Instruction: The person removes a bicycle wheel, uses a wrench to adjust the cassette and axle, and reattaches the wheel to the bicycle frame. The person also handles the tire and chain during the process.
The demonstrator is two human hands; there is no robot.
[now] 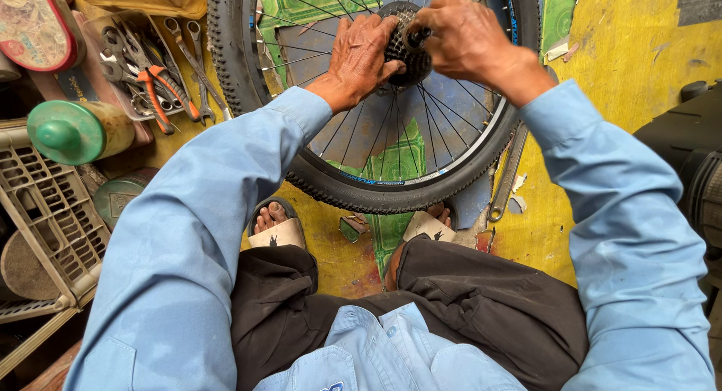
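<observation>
Down on the yellow floor we have a bicycle wheel standing upright between our knees, its knobby black tyre filling the scene from about ten o'clock round to two, the lowest part of the rim resting just ahead of our sandalled feet. At the hub, near twelve o'clock, sits the dark sprocket cluster. Our left hand is pressed against that cluster from the nine o'clock side, fingers curled over its teeth and gripping it. Our right hand comes in from the three o'clock side, clenched around a small dark tool seated at the centre of the cluster; how the tool engages we cannot tell. Off at nine o'clock lies a pale plastic crate, and just above it a green-capped can on its side. At ten o'clock a tray of hand tools holds orange-handled pliers and several spanners. At four o'clock of the wheel a long ring spanner lies flat on the floor, just beside the tyre.
</observation>
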